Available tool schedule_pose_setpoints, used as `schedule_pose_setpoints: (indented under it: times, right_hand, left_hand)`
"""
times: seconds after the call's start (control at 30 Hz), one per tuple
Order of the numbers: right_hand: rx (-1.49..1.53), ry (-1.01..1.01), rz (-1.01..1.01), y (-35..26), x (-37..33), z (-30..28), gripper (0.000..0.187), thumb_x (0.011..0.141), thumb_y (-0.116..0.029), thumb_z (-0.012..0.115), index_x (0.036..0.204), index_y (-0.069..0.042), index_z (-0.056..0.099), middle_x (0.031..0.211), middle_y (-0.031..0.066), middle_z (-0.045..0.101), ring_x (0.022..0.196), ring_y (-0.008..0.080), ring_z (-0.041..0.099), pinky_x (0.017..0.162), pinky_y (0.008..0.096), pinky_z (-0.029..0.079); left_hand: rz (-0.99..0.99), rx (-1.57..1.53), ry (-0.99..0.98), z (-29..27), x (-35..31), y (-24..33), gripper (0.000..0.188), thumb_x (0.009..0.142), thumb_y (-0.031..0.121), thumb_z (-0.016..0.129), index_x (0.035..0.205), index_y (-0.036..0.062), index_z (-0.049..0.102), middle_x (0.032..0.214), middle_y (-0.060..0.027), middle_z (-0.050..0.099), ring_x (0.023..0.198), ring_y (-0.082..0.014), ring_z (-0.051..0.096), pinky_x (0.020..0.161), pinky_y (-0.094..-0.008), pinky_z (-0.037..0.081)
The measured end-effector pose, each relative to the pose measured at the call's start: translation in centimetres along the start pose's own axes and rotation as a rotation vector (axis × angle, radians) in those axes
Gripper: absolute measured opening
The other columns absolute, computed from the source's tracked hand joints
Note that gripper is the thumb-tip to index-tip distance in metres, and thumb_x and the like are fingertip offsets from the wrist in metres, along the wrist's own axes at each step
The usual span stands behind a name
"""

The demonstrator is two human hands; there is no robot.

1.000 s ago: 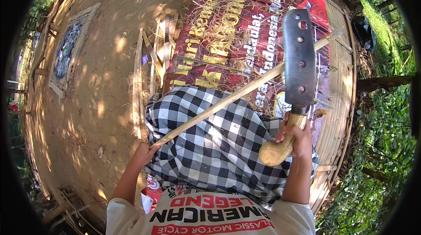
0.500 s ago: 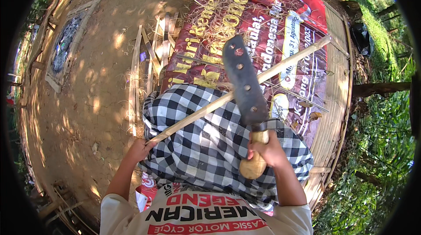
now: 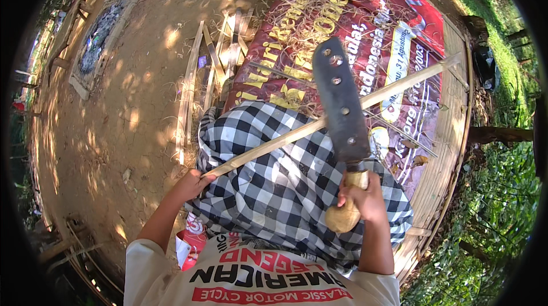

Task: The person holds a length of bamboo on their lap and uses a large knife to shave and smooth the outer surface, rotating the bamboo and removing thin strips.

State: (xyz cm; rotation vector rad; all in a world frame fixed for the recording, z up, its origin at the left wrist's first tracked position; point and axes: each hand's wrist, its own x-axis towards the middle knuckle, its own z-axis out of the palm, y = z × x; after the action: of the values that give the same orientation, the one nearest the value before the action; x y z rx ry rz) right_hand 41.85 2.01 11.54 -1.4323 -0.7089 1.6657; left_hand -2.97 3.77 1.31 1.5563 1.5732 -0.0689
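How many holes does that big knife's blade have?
5 holes in the blade: two close together near its far end, then three spaced toward the handle in the right hand. None looks hidden.

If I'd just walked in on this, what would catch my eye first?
Probably the broad dark knife, its blade pierced with holes, held up mid-picture in the right hand. It crosses in front of a long pale wooden strip, whose near end the left hand grips. Beyond the checked cloth on the lap, curly shavings litter a red banner.
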Motion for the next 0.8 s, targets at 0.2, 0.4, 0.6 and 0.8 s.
schedule_pose_setpoints:
  times: [0.2,0.4,0.6,0.8]
  right_hand:
    - [-0.113,-0.089,0.091,2.8,-0.6,2.7,0.018,0.069,0.008,0.058,0.087,0.005,0.053,0.064,0.0115,0.057,0.052,0.0212,0.059,0.051,0.0334,0.05]
    - [0.181,0.093,-0.054,0.3,0.4,1.3,0.021,0.064,0.007,0.054,0.085,0.005,0.051,0.062,0.0124,0.056,0.051,0.0194,0.058,0.05,0.033,0.05]
    - [-0.056,-0.165,0.083,3.6,-0.8,3.3,0.019,0.066,0.009,0.055,0.084,0.006,0.055,0.066,0.0115,0.058,0.053,0.0201,0.058,0.05,0.033,0.049]
    - [0.142,0.041,0.032,3.5,-0.2,4.4,0.021,0.071,0.011,0.051,0.09,0.005,0.053,0.065,0.0107,0.056,0.055,0.0183,0.058,0.052,0.0325,0.049]
  left_hand:
    - [-0.08,-0.071,-0.058,-1.3,-0.1,3.4,0.054,0.09,0.046,0.061,0.072,-0.0054,0.062,0.049,-0.0154,0.045,0.048,-0.0167,0.044,0.048,-0.0376,0.041]
    - [0.022,-0.069,0.025,-0.2,-0.4,2.1,0.055,0.087,0.045,0.066,0.07,-0.0067,0.06,0.049,-0.0142,0.045,0.046,-0.0177,0.043,0.048,-0.0365,0.041]
    - [0.091,-0.099,-0.009,-1.1,0.0,1.8,0.05,0.082,0.044,0.071,0.074,-0.0048,0.064,0.054,-0.0149,0.054,0.053,-0.0221,0.06,0.052,-0.0365,0.046]
    - [-0.155,-0.023,-0.119,-0.9,0.2,2.5,0.061,0.08,0.056,0.068,0.07,-0.0045,0.062,0.056,-0.017,0.055,0.051,-0.0259,0.055,0.052,-0.0376,0.044]
